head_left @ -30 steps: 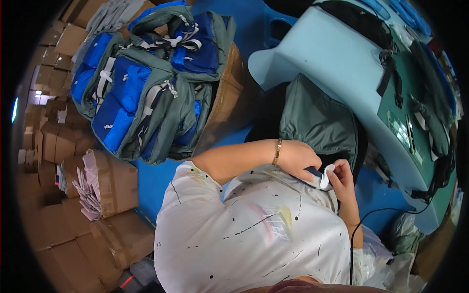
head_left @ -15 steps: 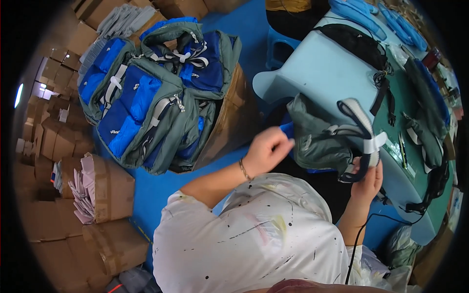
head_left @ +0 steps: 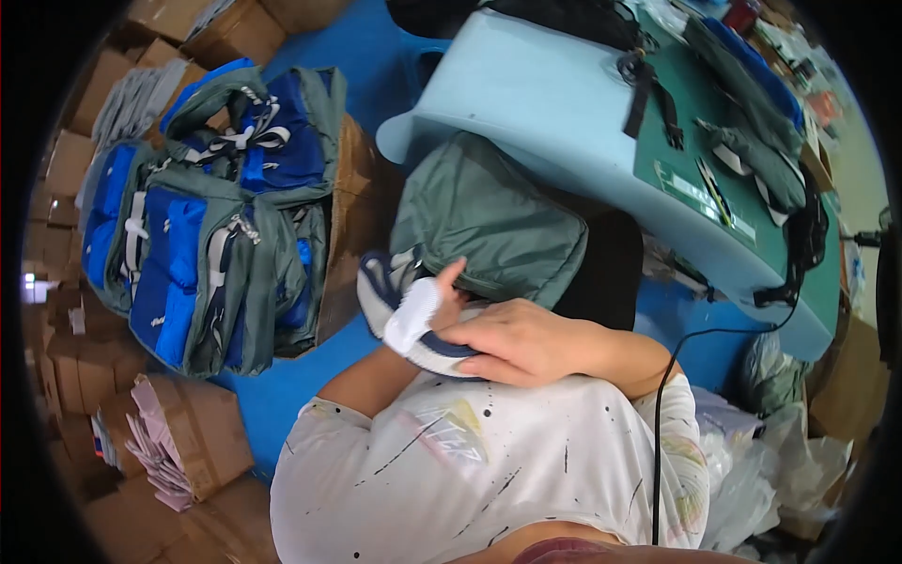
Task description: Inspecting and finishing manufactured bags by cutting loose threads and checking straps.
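A grey-green bag (head_left: 493,221) lies across my lap, below the table edge. Its webbing strap (head_left: 376,305), navy and pale grey, is folded into a bundle in front of my belly, with a white elastic-looking band (head_left: 411,318) around it. My left hand (head_left: 450,293) grips the bundle from behind; one finger points up and the rest is mostly hidden by the strap and my other hand. Coming across from the right, my right hand (head_left: 519,342) closes on the near end of the folded strap, fingers pressed over it.
Left stands a cardboard box (head_left: 352,202) heaped with blue and grey-green bags (head_left: 202,244). At right is a table with a light-blue side (head_left: 526,103) and green top (head_left: 658,160), bearing a cutter (head_left: 714,193) and black straps. A black cable (head_left: 658,432) hangs beside my right arm.
The strap bundle has come from the right to in front of my belly. My left hand has joined it. The bag now lies flatter, its plain side up, and the view has shifted right.
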`<state>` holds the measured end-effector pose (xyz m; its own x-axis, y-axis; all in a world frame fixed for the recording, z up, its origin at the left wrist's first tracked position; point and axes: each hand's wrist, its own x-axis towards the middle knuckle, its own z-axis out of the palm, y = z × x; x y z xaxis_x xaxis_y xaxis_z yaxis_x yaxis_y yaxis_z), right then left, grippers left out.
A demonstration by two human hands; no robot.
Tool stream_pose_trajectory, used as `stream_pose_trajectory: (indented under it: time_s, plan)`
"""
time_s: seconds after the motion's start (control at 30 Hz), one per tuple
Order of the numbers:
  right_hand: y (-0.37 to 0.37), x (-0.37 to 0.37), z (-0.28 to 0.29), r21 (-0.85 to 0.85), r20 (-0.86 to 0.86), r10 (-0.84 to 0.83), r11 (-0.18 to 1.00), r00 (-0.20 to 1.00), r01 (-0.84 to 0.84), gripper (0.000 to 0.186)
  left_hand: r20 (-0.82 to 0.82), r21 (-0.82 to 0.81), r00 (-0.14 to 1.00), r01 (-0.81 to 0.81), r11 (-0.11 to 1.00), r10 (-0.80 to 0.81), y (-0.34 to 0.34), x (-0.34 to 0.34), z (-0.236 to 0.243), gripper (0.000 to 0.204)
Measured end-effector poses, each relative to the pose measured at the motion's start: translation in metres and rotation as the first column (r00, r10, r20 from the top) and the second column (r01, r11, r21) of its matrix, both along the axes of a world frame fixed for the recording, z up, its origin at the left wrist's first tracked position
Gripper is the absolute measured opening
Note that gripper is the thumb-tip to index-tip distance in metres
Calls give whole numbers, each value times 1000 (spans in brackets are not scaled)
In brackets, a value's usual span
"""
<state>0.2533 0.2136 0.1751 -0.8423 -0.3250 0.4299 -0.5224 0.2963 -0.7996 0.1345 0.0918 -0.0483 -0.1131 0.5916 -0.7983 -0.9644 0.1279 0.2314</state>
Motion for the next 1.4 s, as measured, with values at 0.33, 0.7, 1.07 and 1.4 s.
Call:
stream_pose_trajectory:
  time_s: [0.33,0.7,1.07,1.4]
  plan:
    - [29,-16,-64,65,481,-400,903,780,424,52,-364,347,875,-191,918,320,-15,-2,79,33]
    - [13,-11,-76,-118,527,-280,911,802,396,32,-627,350,697,-147,925,348,-25,22,124,28]
    - [84,-1,-61,-435,418,-541,586,730,684,17,-853,382,-495,-371,846,168,-101,-49,230,28]
    - [75,-2,-92,-331,515,-481,652,709,682,16,-344,937,239,21,349,908,-83,-110,275,30]
